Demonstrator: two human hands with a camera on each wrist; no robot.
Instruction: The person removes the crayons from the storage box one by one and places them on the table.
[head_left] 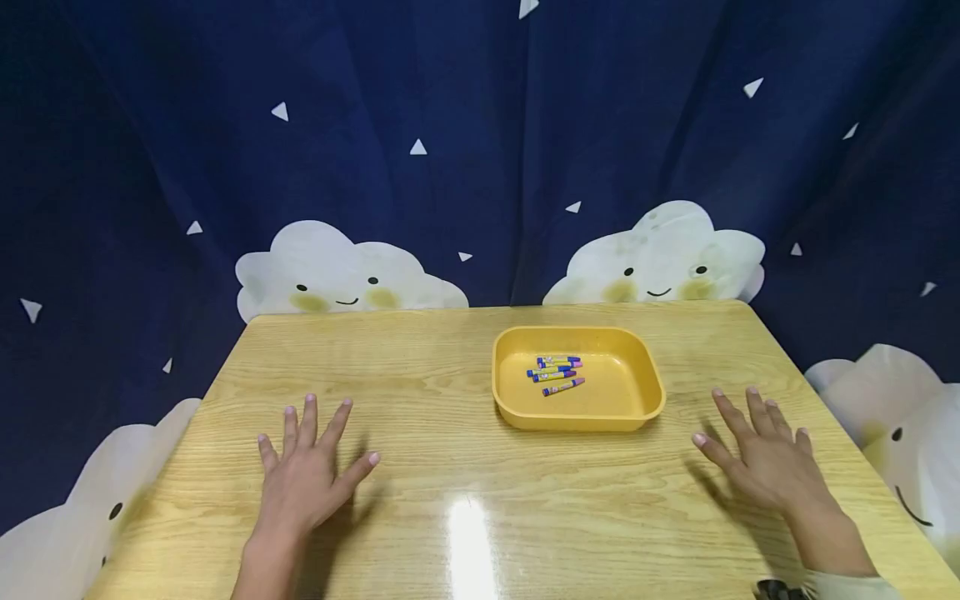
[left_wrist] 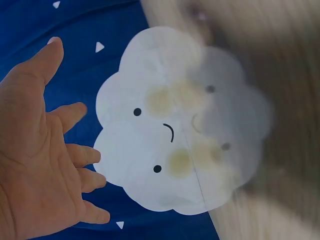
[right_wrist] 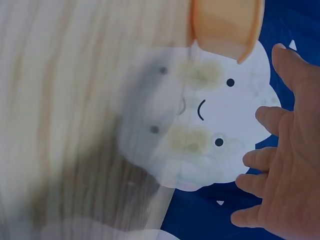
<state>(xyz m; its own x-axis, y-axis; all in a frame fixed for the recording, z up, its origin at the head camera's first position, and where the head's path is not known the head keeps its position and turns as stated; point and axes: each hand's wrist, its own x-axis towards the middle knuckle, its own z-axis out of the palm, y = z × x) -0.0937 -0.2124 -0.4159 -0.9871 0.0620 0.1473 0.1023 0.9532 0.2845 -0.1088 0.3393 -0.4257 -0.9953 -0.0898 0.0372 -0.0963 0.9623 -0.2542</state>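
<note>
The left hand (head_left: 303, 483) and the right hand (head_left: 776, 467) are both empty, palms down over the wooden table (head_left: 420, 367), with fingers spread and thumbs turned inward. Between them, a little beyond the fingertips and nearer the right hand, sits a yellow tray (head_left: 615, 387). Small yellow-wrapped crayons (head_left: 553, 377) lie inside it, in the half toward the left hand — most bunched together, the one closest to the person slightly apart. Beyond both hands hangs a dark blue curtain (head_left: 480, 100) with white triangles and smiling clouds (head_left: 337, 271).
</note>
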